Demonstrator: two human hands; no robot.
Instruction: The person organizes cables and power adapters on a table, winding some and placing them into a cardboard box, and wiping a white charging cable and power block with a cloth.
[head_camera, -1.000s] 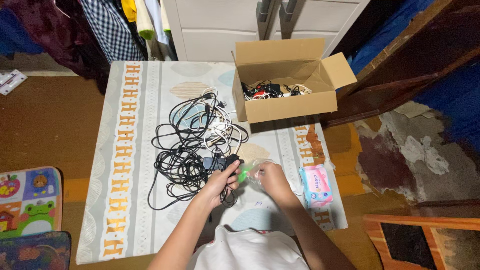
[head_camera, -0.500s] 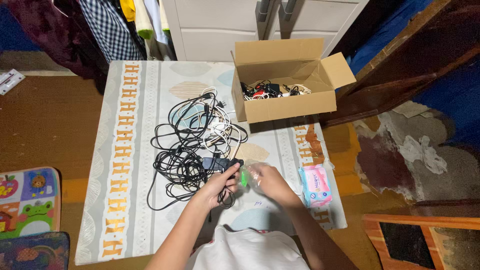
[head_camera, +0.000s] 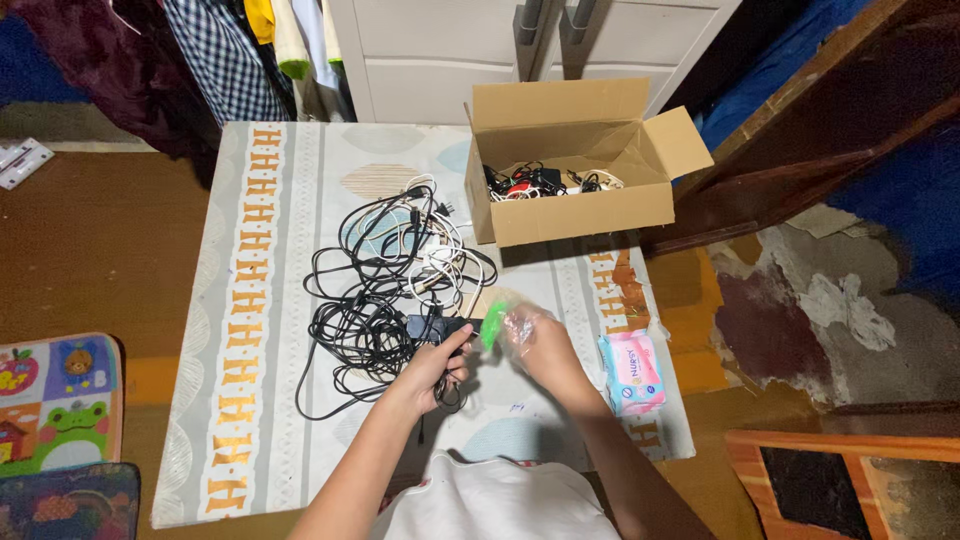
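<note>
At the near edge of the desk (head_camera: 250, 300) the left hand (head_camera: 432, 370) has its fingers clenched on a black adapter (head_camera: 440, 327) — its cord runs back into the tangled pile of black and white cables (head_camera: 385, 290) just beside it. The right hand (head_camera: 540, 345) grips a clear plastic bag with a green strip (head_camera: 497, 325) at the adapter's tip. Best to hold the bag's mouth wide and keep the cord gathered. Farther right lie a pink wipes pack (head_camera: 631, 370) and an open cardboard box (head_camera: 580, 210).
</note>
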